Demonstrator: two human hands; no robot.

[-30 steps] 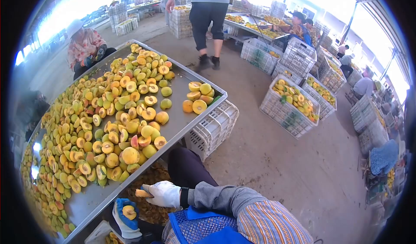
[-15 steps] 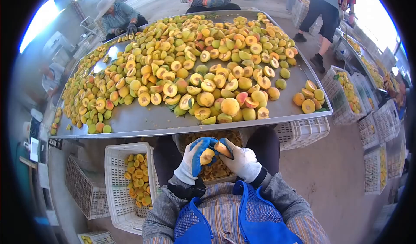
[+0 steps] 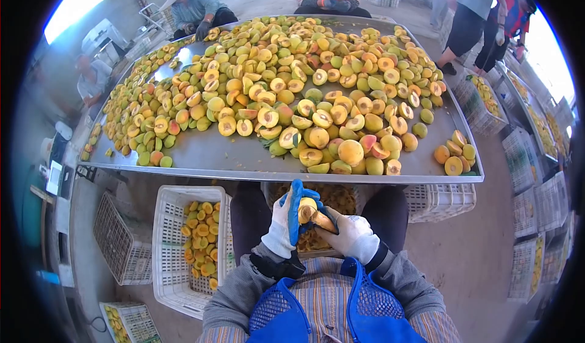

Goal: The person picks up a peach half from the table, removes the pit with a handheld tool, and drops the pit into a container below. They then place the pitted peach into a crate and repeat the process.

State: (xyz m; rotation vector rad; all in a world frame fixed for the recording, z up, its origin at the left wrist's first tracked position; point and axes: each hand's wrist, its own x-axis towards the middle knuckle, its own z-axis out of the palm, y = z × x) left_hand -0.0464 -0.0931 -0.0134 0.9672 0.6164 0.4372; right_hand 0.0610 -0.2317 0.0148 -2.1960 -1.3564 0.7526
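**Yellow stone fruit (image 3: 307,204) and tan hand tool (image 3: 324,222), held in gloved hands**

Left hand (image 3: 286,220): white glove, blue-coated palm; fingers cupped upward, clamped on the fruit. Right hand (image 3: 353,234): white glove; fingers closed round the tool, its near end at the fruit, actual contact unclear. Both held above the lap, just short of the table edge.

Below, between the knees: fruit scraps (image 3: 314,243), brownish yellow. By the left knee: white slotted crate (image 3: 166,248), part-filled with fruit halves (image 3: 202,236).

Ahead: metal table (image 3: 268,174), heaped with whole and halved stone fruit (image 3: 292,99); one small cluster (image 3: 454,153) apart at its right corner. Beyond: two seated workers (image 3: 198,7), gloved.
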